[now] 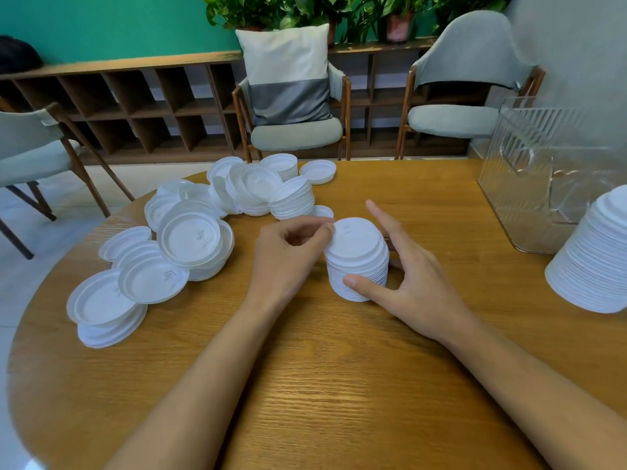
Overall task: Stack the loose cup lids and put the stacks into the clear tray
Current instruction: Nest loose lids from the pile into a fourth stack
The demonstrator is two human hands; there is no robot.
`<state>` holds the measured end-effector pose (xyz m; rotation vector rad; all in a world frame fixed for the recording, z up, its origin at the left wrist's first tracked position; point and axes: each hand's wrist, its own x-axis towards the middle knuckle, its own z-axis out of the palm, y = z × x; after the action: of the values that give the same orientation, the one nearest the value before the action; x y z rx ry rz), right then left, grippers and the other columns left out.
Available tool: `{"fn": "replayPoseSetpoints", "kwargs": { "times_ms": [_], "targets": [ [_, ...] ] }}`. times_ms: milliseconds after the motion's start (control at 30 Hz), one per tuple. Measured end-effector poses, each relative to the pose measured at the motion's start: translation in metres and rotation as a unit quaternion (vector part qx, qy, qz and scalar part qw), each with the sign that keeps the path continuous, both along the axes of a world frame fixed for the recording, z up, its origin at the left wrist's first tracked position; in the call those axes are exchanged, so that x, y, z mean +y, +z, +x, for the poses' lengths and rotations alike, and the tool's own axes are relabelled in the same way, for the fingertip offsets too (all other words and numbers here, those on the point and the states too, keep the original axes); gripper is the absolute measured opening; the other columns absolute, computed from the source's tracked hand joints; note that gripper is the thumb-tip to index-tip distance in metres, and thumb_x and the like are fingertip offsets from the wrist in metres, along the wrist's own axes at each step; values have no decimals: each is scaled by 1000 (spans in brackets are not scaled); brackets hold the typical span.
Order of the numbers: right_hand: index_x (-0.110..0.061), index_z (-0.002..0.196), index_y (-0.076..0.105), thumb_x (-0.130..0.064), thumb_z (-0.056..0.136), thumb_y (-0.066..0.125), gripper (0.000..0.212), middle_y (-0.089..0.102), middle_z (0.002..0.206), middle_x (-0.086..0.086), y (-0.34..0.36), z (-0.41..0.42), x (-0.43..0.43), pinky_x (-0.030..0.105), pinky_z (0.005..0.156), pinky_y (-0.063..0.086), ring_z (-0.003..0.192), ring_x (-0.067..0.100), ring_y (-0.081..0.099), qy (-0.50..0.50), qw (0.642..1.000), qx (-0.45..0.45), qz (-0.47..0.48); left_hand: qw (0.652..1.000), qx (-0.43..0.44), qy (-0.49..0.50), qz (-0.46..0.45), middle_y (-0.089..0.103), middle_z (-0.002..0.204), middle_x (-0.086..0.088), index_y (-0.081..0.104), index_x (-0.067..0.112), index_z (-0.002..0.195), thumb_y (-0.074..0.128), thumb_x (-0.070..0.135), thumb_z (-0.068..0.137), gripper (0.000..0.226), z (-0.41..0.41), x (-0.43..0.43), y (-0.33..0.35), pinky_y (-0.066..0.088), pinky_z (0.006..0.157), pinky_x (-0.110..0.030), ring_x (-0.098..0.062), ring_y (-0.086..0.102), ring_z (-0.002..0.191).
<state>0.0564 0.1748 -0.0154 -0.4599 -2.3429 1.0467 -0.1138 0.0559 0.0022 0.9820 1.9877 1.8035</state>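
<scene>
While it stands upright on the counter (339,385) just ahead of the person, the stack (359,269) of white lids is held from both sides. Its top lid (356,237) tilts a little. The left hand (288,256) pinches that lid's left rim between thumb and forefinger, with the other fingers curled toward the palm. The right hand (417,279) cups the stack from the right. Its thumb presses the lower front and its forefinger points straight out past the stack without touching it. The remaining fingers go round behind and are mostly hidden, so I cannot tell how firmly they bear on it.

Loose lids (190,239) sprawl to the left and behind in an arc from the near left rim of the counter to its far middle. Many lie hollow side up and overlapping, some in short leaning piles. A second, taller stack (597,259) stands at the right edge of view, partly cut off. The tray (529,171), clear with ribbed walls, sits beyond that stack at the far right of the counter, well apart from the held stack. I cannot make out whether anything lies in it.

Past the counter stand grey chairs (295,130), the middle one carrying a pillow (285,72). Behind them a wooden shelf (135,106) of cubbies runs along a green wall, with plants (271,8) on top.
</scene>
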Motion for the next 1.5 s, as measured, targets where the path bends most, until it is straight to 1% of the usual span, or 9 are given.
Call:
{"fn": "replayPoseSetpoints", "kwargs": {
  "times_ms": [67,200,333,767,900,1000,1100,1167,1500],
  "targets": [
    [-50,158,31,-50,84,81,89,44,151,-30,-1,0,0,26,114,42,139,-12,38,1,1000,5,19,999,31,2,-14,81,93,11,84,21,104,74,23,96,13,1,0,-2,61,87,-37,-10,74,93],
    [-42,156,40,-48,84,82,84,48,147,-28,-3,-1,1,16,111,38,138,-11,41,-7,999,13,34,993,108,-21,-32,77,97,18,82,29,105,76,35,94,14,8,-2,0,48,76,-13,-1,67,89],
    [-39,157,40,-51,84,80,84,49,144,-28,-2,0,1,1,103,30,133,-19,39,-2,1000,12,27,977,192,-69,-64,71,113,16,75,30,124,89,52,77,55,11,-4,0,51,82,-16,-2,65,106],
    [-42,158,38,-55,72,87,99,45,140,-37,-3,1,4,-2,101,29,131,-24,36,-8,1000,-8,17,977,165,-109,-77,68,118,16,71,34,124,92,48,74,56,6,-3,-5,50,80,-17,-3,62,113],
    [-42,157,41,-52,75,87,94,49,138,-35,-5,0,4,9,106,38,131,-19,41,-19,999,-5,29,974,169,-130,-71,70,117,18,74,33,123,76,62,78,54,-1,-5,-4,52,84,-21,-5,64,113],
    [-43,156,42,-53,75,87,93,48,135,-37,-5,0,4,12,106,40,129,-19,43,-31,999,-7,34,987,143,-63,-22,75,110,15,78,24,116,54,56,97,44,-10,-6,-7,52,88,-25,-6,68,109],
    [-43,155,43,-54,75,87,92,46,133,-41,-6,0,4,11,105,39,127,-21,41,-37,999,-6,35,963,265,32,-50,75,107,12,76,20,114,68,28,100,18,-27,-3,-20,53,85,-30,-8,67,102],
    [-42,155,44,-54,75,87,92,46,132,-41,-6,0,3,13,106,40,127,-21,42,-38,999,-2,34,936,335,38,-104,74,116,6,72,18,122,71,16,96,26,-36,1,-29,53,91,-35,-12,65,109],
    [-44,156,41,-58,76,84,92,45,135,-41,-3,1,2,23,109,44,129,-19,40,-31,999,-10,23,927,339,27,-157,72,99,5,71,16,101,77,19,93,10,-41,6,-31,51,82,-32,-11,63,92]
  ]
}}
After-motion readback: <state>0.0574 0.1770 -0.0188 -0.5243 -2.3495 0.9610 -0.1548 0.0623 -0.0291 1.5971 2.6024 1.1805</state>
